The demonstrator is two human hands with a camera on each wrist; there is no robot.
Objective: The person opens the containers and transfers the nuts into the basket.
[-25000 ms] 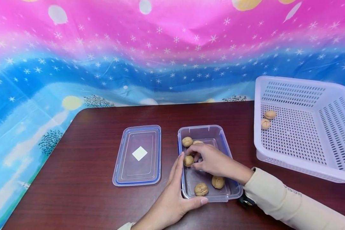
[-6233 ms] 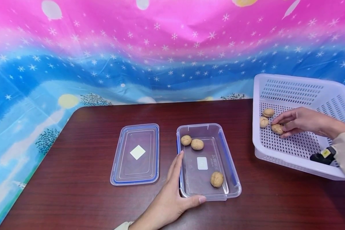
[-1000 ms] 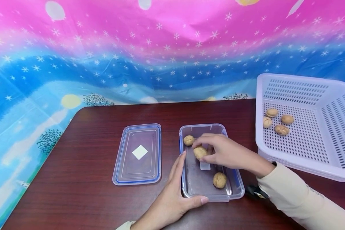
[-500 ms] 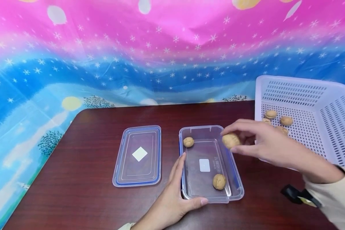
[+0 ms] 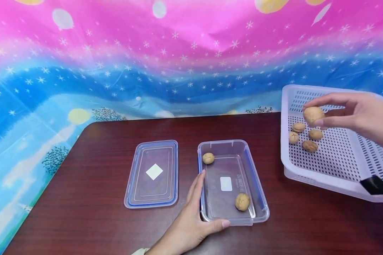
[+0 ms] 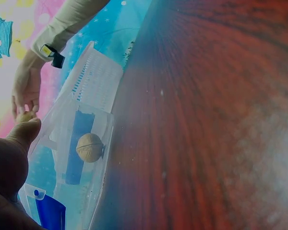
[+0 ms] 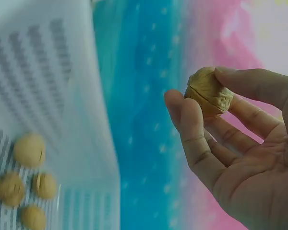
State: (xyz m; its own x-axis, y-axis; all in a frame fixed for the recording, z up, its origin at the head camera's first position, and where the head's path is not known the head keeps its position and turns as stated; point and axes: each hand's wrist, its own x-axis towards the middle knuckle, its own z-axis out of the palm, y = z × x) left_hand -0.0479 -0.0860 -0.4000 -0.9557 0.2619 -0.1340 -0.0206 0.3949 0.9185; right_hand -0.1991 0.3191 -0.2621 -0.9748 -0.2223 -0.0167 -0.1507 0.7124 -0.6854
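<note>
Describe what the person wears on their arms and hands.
Both hands are bare. The right hand shows no glove or ring; its arm has a cream long sleeve and a black and yellow wrist device. A cream cuff shows at the left hand.

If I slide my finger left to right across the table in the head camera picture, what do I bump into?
Lid → left hand → clear box holding two walnuts → white basket with four walnuts → right hand pinching a walnut.

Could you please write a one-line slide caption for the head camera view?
Right hand pinches a walnut over the white basket; left hand steadies the clear container.
</note>
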